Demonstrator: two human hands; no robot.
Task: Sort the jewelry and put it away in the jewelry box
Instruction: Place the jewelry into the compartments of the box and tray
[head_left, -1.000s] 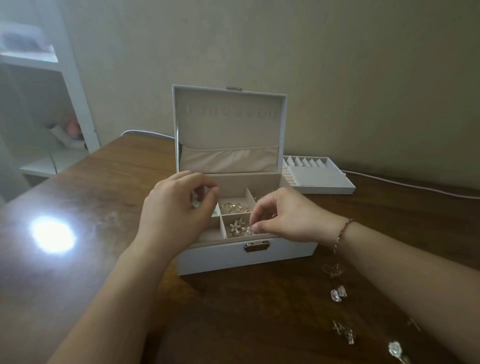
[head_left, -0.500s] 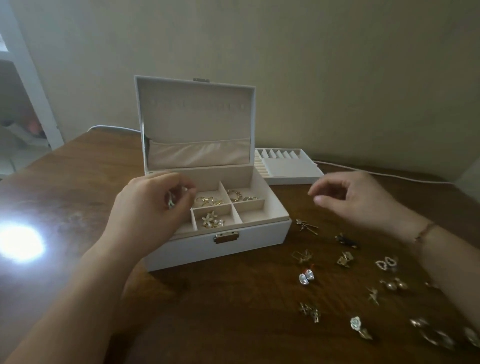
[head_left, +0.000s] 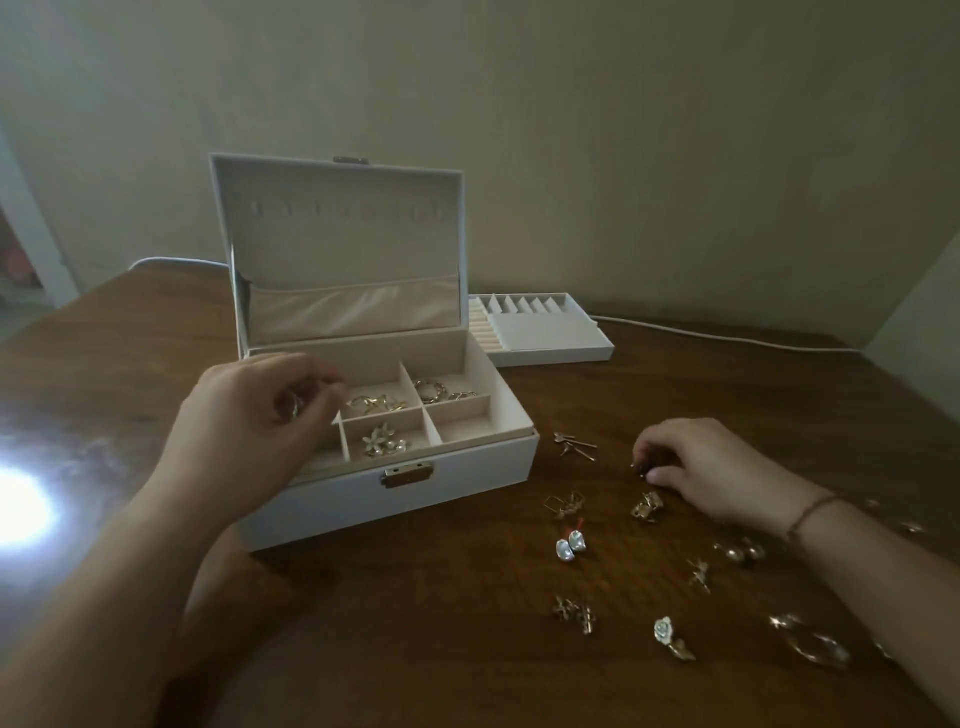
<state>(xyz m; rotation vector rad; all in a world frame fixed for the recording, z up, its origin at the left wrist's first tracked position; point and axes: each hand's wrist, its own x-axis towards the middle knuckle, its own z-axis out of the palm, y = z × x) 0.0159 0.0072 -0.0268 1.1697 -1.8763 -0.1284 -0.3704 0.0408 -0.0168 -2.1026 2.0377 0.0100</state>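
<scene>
I see one wooden table, one white jewelry box open on it, lid up, and one white tray just behind its right corner. My left hand hovers over the box's left compartments, fingers curled around a small shiny piece. My right hand pinches one dark earring on the table. Three compartments hold gold pieces; about ten loose earrings lie right of the box.

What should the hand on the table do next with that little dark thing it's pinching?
Probably lift it and carry it over to the jewelry box. The right hand already pinches the small dark piece on the table, the box lid stands open, and the front right compartment looks unfilled.
</scene>
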